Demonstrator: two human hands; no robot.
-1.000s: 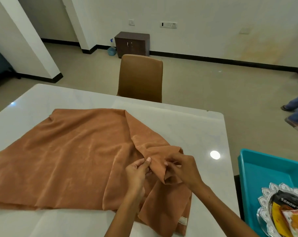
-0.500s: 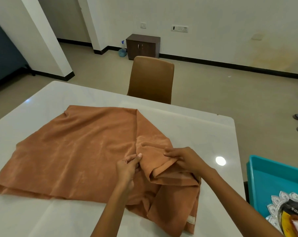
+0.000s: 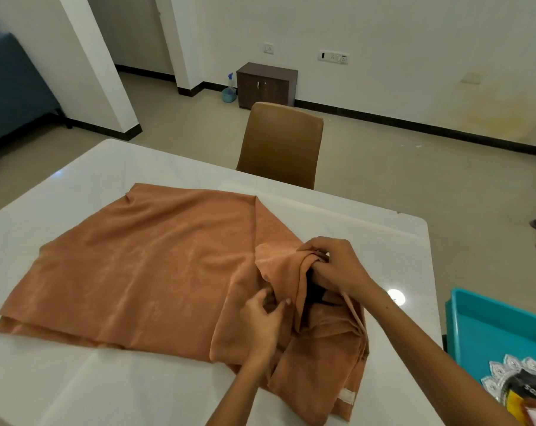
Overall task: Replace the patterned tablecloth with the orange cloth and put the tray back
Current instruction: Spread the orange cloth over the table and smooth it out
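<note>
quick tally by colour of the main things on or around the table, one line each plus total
Orange: 1, the orange cloth, gripped by left hand and right hand
White: 1, table
Teal: 1, tray
Brown: 2, chair, cabinet
Total: 5

White table [image 3: 337,216] with the partly unfolded orange cloth [image 3: 156,265] directly on top.

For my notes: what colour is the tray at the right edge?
The tray is teal, seen in the head view.
</note>
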